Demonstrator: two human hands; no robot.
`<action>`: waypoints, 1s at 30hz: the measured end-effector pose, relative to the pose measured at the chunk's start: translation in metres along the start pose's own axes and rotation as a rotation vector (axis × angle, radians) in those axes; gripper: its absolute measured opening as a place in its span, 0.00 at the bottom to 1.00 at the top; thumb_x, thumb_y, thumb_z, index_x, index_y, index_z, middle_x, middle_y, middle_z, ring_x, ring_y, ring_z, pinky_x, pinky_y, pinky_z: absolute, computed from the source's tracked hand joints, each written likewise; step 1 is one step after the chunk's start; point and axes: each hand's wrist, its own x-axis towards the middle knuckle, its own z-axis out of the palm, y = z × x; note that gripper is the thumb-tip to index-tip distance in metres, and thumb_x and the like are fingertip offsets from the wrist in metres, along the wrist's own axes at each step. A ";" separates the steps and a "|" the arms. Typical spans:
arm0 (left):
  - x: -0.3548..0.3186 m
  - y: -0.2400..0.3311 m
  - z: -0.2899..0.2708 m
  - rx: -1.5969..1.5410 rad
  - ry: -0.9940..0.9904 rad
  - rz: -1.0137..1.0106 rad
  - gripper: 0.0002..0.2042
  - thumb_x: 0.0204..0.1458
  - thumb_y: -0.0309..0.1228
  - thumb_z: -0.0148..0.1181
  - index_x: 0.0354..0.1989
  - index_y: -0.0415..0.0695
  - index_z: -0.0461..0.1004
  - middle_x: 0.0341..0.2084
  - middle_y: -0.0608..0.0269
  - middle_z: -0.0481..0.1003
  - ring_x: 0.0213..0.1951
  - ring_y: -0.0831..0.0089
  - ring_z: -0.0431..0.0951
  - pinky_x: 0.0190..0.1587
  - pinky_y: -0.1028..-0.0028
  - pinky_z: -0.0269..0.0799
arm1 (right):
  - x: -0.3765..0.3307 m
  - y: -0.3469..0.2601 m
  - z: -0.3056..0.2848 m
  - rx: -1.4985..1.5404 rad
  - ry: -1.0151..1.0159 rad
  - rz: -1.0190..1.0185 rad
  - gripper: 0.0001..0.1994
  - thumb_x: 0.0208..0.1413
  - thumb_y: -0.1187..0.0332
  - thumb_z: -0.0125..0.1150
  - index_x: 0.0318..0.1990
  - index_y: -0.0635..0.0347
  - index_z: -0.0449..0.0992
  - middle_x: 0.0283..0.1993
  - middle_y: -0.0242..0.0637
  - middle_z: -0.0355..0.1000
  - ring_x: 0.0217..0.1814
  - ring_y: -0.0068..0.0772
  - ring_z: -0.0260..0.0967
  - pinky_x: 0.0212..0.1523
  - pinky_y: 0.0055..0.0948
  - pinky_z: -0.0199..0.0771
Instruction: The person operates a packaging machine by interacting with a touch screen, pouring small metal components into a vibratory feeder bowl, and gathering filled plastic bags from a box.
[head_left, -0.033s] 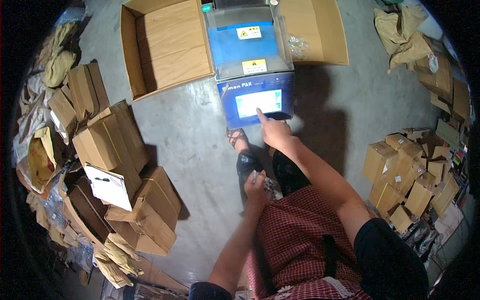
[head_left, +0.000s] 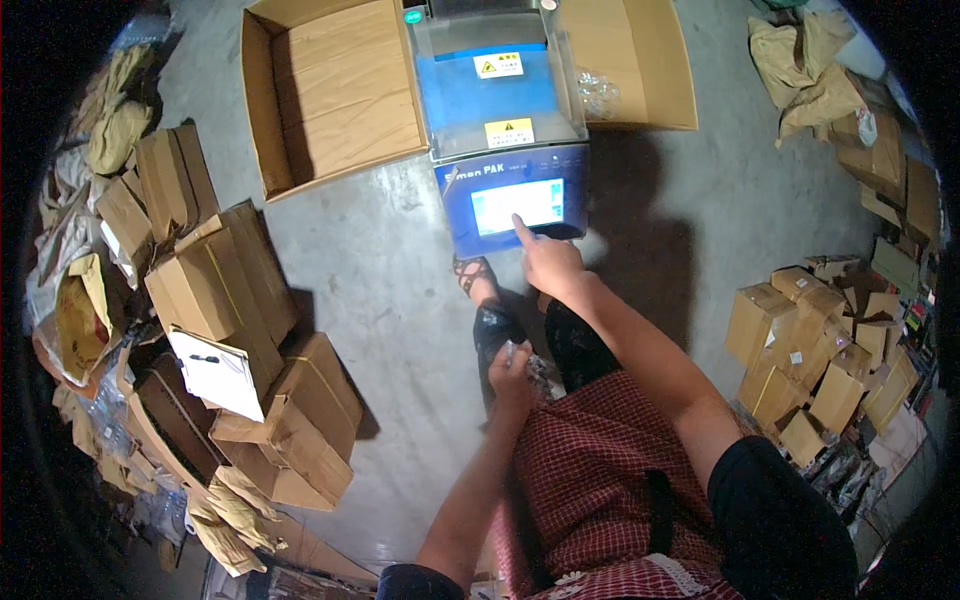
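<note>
My right hand (head_left: 553, 264) has its index finger stretched out, its tip on the lit touchscreen (head_left: 540, 200) of a blue packaging machine (head_left: 455, 205). The other fingers are curled, with nothing visible in them. Lower down, in front of the apron, my left hand (head_left: 510, 375) is closed around crumpled clear plastic (head_left: 541, 378). Part of this plastic pokes out above the fist, and more hangs beside it; its exact form is hidden. Above the screen, the machine has a see-through cover (head_left: 430, 120) with yellow warning labels (head_left: 509, 131).
An open cardboard box (head_left: 350, 100) flanks the machine on the left. Another box (head_left: 655, 70) on the right holds clear plastic pieces (head_left: 597, 95). Stacked cartons (head_left: 200, 290) with a clipboard (head_left: 215, 372) stand at left, and more cartons (head_left: 760, 320) at right.
</note>
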 end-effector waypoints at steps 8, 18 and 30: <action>0.002 -0.003 -0.003 0.017 0.012 -0.019 0.06 0.54 0.31 0.56 0.30 0.42 0.73 0.24 0.73 0.69 0.26 0.81 0.66 0.30 0.79 0.60 | 0.010 0.000 0.000 -0.017 0.038 -0.045 0.35 0.54 0.67 0.49 0.69 0.50 0.44 0.35 0.48 0.73 0.34 0.50 0.72 0.37 0.44 0.71; 0.004 -0.006 -0.006 0.039 0.000 -0.007 0.07 0.54 0.32 0.56 0.33 0.41 0.75 0.24 0.72 0.70 0.25 0.81 0.67 0.29 0.79 0.61 | -0.007 0.007 0.018 -0.024 0.013 -0.019 0.34 0.55 0.65 0.50 0.69 0.51 0.46 0.36 0.51 0.74 0.37 0.51 0.73 0.44 0.46 0.71; -0.001 0.002 0.002 0.028 0.029 -0.022 0.08 0.51 0.29 0.57 0.32 0.36 0.75 0.24 0.72 0.71 0.27 0.80 0.66 0.32 0.78 0.62 | -0.005 0.006 0.009 -0.020 -0.132 0.038 0.34 0.55 0.66 0.49 0.69 0.54 0.43 0.39 0.49 0.74 0.39 0.49 0.73 0.46 0.45 0.71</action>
